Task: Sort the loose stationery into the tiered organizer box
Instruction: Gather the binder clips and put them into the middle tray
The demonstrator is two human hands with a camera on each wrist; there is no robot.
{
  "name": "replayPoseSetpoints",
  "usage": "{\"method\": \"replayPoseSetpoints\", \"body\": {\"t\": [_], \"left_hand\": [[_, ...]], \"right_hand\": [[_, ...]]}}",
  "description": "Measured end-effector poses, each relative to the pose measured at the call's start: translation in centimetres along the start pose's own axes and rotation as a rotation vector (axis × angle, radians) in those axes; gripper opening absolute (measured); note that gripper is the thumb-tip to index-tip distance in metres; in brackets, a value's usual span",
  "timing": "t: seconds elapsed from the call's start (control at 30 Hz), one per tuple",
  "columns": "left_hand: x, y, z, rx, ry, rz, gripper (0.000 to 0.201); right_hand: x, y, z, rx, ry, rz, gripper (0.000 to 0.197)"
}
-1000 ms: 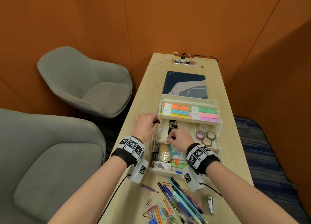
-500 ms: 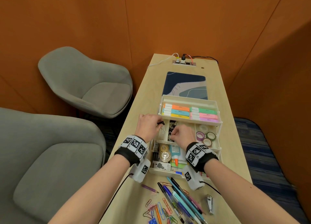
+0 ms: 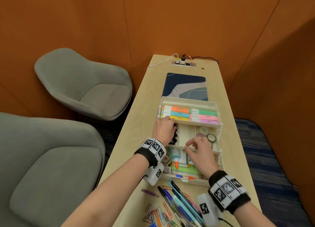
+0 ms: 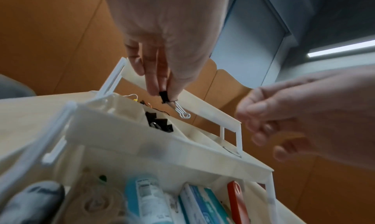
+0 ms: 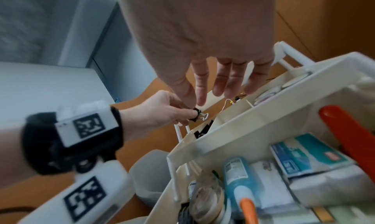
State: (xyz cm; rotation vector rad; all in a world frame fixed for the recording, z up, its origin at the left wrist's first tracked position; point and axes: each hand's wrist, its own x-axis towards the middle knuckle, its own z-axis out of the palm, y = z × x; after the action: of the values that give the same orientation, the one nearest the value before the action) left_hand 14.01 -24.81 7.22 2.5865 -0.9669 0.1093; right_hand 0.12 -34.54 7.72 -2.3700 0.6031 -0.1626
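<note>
The cream tiered organizer box (image 3: 189,99) stands open on the narrow table. My left hand (image 3: 173,127) pinches a small black binder clip (image 4: 165,96) by its body, its silver handles hanging free, just above the middle tier's left compartment, where other black binder clips (image 4: 160,123) lie. The same clip (image 5: 195,114) shows in the right wrist view. My right hand (image 3: 189,145) hovers over the middle tier's front rim, fingers relaxed and holding nothing. Loose pens (image 3: 180,201), paper clips (image 3: 160,213) and a purple pencil stub (image 3: 150,192) lie on the table in front of the box.
Highlighters (image 3: 180,113) fill the top tier, tape rolls (image 3: 206,136) the middle tier's right part, and a glue bottle (image 3: 175,158) lies in the bottom tier. A mouse pad (image 3: 185,85) and a power strip (image 3: 184,63) lie beyond. Grey chairs (image 3: 81,90) stand left.
My right hand has left the binder-clip compartment and drawn back to the right with nothing in it. My left hand stays over that compartment with the clip.
</note>
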Motion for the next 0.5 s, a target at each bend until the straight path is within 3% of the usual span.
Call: {"method": "replayPoseSetpoints", "body": {"t": [0.07, 0.17, 0.4, 0.5], "left_hand": [[-0.1, -0.1, 0.3, -0.037, 0.042, -0.066, 0.018], [-0.1, -0.2, 0.5, -0.082, 0.069, -0.025, 0.015], [0.6, -0.2, 1.0, 0.137, -0.093, 0.14, 0.029], [0.6, -0.6, 1.1, 0.13, -0.145, 0.136, 0.025]], "right_hand": [[-1.3, 0.4, -0.3, 0.049, -0.003, 0.004, 0.004], [-2.5, 0.7, -0.5, 0.107, -0.031, 0.002, 0.003], [-3.2, 0.6, -0.8, 0.126, -0.04, -0.021, 0.005], [-3.9, 0.5, -0.9, 0.159, -0.047, -0.013, 0.007]]}}
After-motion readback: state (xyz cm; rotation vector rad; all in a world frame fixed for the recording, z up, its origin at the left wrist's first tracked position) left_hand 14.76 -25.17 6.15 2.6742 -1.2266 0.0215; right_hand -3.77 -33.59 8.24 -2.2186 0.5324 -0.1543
